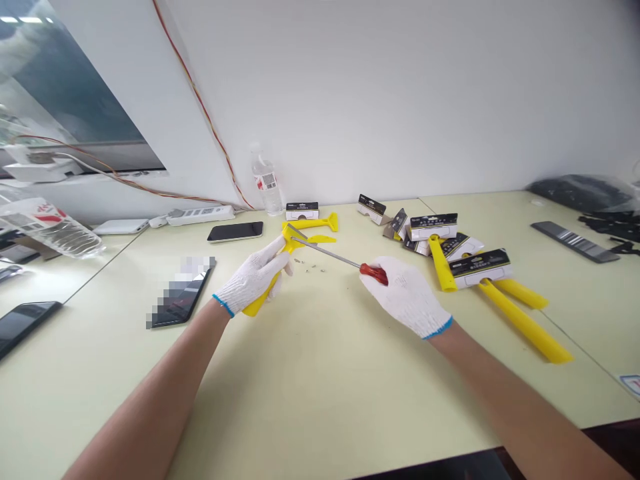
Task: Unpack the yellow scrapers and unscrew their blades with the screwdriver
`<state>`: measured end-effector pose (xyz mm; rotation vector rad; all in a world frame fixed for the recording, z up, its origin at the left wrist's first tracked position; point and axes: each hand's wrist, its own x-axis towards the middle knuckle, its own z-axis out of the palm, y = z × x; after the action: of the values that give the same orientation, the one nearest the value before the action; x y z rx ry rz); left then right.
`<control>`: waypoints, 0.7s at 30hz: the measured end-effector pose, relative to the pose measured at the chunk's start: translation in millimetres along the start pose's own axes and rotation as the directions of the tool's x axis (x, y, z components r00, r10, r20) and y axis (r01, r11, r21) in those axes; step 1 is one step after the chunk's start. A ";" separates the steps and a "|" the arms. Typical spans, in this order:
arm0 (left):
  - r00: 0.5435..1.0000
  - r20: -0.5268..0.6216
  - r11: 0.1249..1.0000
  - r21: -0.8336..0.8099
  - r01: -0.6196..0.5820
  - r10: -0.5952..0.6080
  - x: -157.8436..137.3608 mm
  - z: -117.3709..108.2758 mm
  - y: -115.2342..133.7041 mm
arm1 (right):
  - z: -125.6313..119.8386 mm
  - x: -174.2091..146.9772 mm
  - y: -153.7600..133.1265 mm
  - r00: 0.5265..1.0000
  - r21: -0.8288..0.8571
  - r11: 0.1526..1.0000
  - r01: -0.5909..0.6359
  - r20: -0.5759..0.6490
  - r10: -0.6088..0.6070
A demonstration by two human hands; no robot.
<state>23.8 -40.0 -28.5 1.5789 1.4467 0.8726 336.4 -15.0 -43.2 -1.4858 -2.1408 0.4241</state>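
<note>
In a white knit glove, my left hand (257, 273) is closed around the handle of a yellow scraper (256, 304), its head tilted up and away from me. My right hand (403, 293), gloved alike, grips the red handle of a screwdriver (330, 253). The long metal shaft points left, and its tip meets the scraper's head. Just below the head, several small screws or bits (314, 268) lie on the table. Behind it rest another yellow scraper (320, 223) and a loose yellow piece (321, 239).
Packaged yellow scrapers (480, 269) lie in a group at right, near a long dark blade-like strip (575, 242). Phones (235, 231), a power strip (201, 214) and a lying water bottle (53, 227) are at left. An upright bottle (267, 183) stands by the wall.
</note>
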 end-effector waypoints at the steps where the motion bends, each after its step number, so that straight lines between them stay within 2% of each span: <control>1: 1.000 -0.002 1.000 -0.011 -0.002 0.002 0.4 1.0 0.1 | -2.5 -0.3 -1.1 0.997 0.031 0.999 -0.034 0.075 0.032; 3: 1.000 -0.012 1.000 -0.017 0.005 -0.005 1.4 3.1 -2.0 | -9.4 -1.2 -3.6 0.954 0.172 0.976 -0.134 0.289 0.080; 6: 1.000 -0.019 1.000 0.013 0.013 -0.013 3.0 5.9 -8.3 | -21.0 -2.9 -8.7 0.840 0.406 0.853 -0.328 0.539 0.066; 11: 1.000 -0.009 1.000 0.029 0.010 -0.009 5.1 10.3 -13.3 | -27.3 -1.0 -11.9 0.668 0.450 0.653 -0.610 0.734 0.118; 14: 1.000 0.002 1.000 0.006 0.010 -0.010 6.0 11.3 -14.2 | -21.2 2.3 -4.1 0.619 0.472 0.601 -0.645 0.784 0.049; 17: 0.999 0.019 0.999 0.025 0.032 -0.033 5.7 8.5 -15.4 | -12.3 3.9 4.8 0.608 0.472 0.603 -0.643 0.794 0.027; 18: 0.999 0.030 0.998 0.039 0.044 -0.046 5.3 6.9 -15.6 | -9.4 3.9 6.4 0.635 0.472 0.637 -0.609 0.772 0.036; 19: 0.997 0.042 0.997 0.055 0.055 -0.058 4.8 5.2 -15.7 | -6.8 3.6 7.1 0.684 0.469 0.696 -0.544 0.728 0.044; 21: 0.995 0.061 0.994 0.085 0.068 -0.073 3.9 2.6 -15.5 | -2.9 2.2 5.8 0.821 0.439 0.829 -0.347 0.570 0.041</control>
<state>19.7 -36.0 -43.7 1.5919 1.5006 0.7230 341.9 -10.9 -43.4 -1.3607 -1.9873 1.5477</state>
